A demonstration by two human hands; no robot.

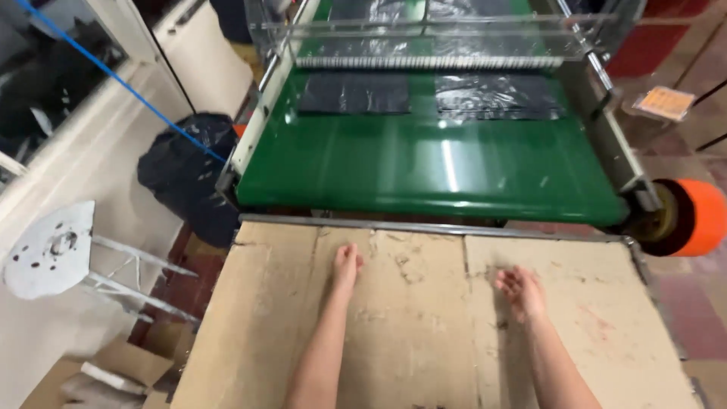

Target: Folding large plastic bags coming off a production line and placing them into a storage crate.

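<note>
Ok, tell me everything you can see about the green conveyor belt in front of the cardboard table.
The green conveyor belt is a wide, glossy sheet, likely rubber or plastic, with light glaring off it. It runs away from the cardboard-covered table and curves down at its near edge. Two flat black plastic bags lie side by side on its far part, below a clear guard. Pale metal rails frame its sides, and an orange roll sits at its near right corner. Neither the left hand nor the right hand touches it.
</note>
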